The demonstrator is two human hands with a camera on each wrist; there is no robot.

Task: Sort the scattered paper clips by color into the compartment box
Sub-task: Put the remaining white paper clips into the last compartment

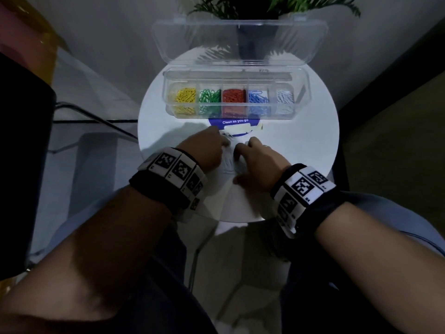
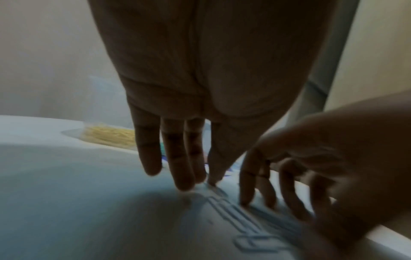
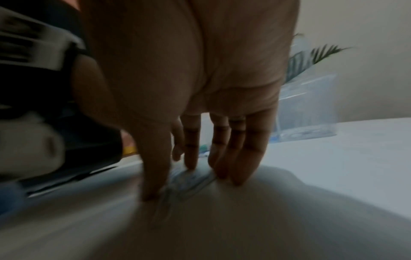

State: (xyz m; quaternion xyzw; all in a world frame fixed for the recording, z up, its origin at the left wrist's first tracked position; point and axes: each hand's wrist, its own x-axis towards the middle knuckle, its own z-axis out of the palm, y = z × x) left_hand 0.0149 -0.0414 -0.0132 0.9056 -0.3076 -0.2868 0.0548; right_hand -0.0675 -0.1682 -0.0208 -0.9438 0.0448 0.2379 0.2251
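Note:
A clear compartment box (image 1: 237, 75) stands open at the back of the round white table (image 1: 301, 145). From left to right its compartments hold yellow (image 1: 185, 95), green (image 1: 210, 95), red (image 1: 233, 95), blue (image 1: 258, 95) and white (image 1: 284, 96) paper clips. Several white clips (image 1: 228, 163) (image 2: 251, 227) (image 3: 191, 181) lie loose on the table between my hands. My left hand (image 1: 212, 147) (image 2: 189, 176) touches the table beside them with straight fingers. My right hand (image 1: 250, 160) (image 3: 200, 172) presses down on the clips, fingers extended; whether it grips any is unclear.
The box's lid (image 1: 240, 39) stands up behind it, with a potted plant (image 1: 255, 25) beyond. A blue round sticker (image 1: 234, 127) reading "Clean as you go" lies just behind my hands. The table's front edge (image 1: 236, 219) is close to my wrists.

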